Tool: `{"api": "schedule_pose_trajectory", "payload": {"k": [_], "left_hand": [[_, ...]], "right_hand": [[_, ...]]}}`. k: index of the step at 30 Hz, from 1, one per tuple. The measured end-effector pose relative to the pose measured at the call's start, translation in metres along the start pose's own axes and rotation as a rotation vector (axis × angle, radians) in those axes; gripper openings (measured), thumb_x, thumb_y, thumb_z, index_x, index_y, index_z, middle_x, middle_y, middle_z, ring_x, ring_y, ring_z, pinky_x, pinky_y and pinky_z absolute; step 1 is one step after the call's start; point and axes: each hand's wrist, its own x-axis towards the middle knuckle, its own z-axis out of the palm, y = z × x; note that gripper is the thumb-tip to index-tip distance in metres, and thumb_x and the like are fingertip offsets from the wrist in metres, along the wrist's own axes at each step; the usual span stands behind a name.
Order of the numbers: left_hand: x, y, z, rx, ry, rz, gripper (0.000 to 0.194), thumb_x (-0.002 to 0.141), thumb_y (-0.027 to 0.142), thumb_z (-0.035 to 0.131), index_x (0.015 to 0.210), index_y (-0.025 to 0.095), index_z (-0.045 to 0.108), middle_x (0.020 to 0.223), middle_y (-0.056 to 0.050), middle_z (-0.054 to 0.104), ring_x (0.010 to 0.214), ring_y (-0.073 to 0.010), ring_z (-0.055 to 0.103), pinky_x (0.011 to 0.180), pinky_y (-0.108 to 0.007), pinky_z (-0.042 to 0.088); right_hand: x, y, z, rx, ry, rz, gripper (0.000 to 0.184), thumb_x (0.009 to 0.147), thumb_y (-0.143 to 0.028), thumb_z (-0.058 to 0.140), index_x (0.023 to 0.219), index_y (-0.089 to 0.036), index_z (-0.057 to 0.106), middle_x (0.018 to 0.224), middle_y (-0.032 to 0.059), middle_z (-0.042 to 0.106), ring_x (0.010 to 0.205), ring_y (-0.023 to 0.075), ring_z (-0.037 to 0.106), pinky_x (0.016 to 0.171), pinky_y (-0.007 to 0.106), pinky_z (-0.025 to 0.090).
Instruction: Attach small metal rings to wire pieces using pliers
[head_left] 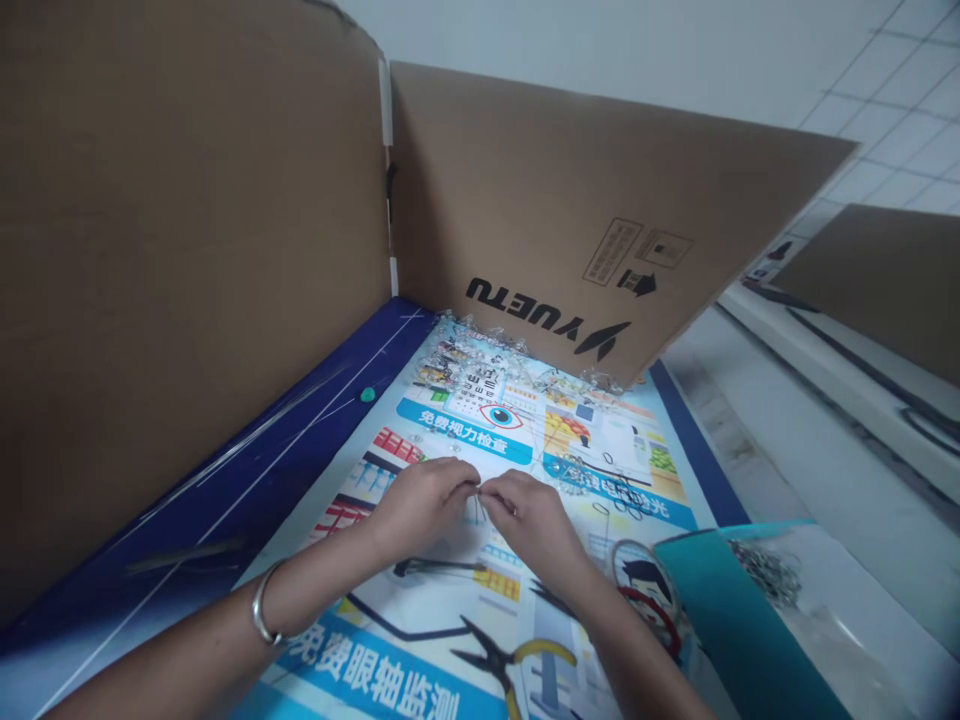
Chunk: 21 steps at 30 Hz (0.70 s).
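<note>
My left hand (429,505) and my right hand (536,525) meet over the printed poster, fingertips pinched together and nearly touching. Between them shows a small thin piece, perhaps wire, too fine to make out. Below lie pliers (495,655) with yellow handles, their dark jaws apart and pointing left. A second dark tool (435,567) rests just under my left hand. To the right of my right hand are dark wire loops (628,492) and small clear pieces (571,475). A silver bangle (260,605) circles my left wrist.
Cardboard walls (187,250) stand at the left and back (525,180). Many small clear wire pieces (450,365) line the poster's far edge. A teal-and-white box (750,620) at right holds metal links (765,570). Thin wires (187,552) and a green item (367,395) lie left.
</note>
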Motion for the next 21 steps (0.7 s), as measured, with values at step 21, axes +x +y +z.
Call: {"api": "schedule_pose_trajectory", "payload": {"k": [21], "left_hand": [[0.008, -0.037, 0.013, 0.038, -0.098, -0.203, 0.017, 0.075, 0.027, 0.049, 0.075, 0.021, 0.065, 0.068, 0.000, 0.065, 0.065, -0.0146, 0.056, 0.055, -0.021, 0.034]], "right_hand": [[0.009, 0.025, 0.033, 0.000, -0.086, 0.407, 0.020, 0.071, -0.029, 0.048, 0.058, -0.021, 0.061, 0.059, -0.0009, 0.062, 0.059, 0.0126, 0.055, 0.053, 0.021, 0.034]]}}
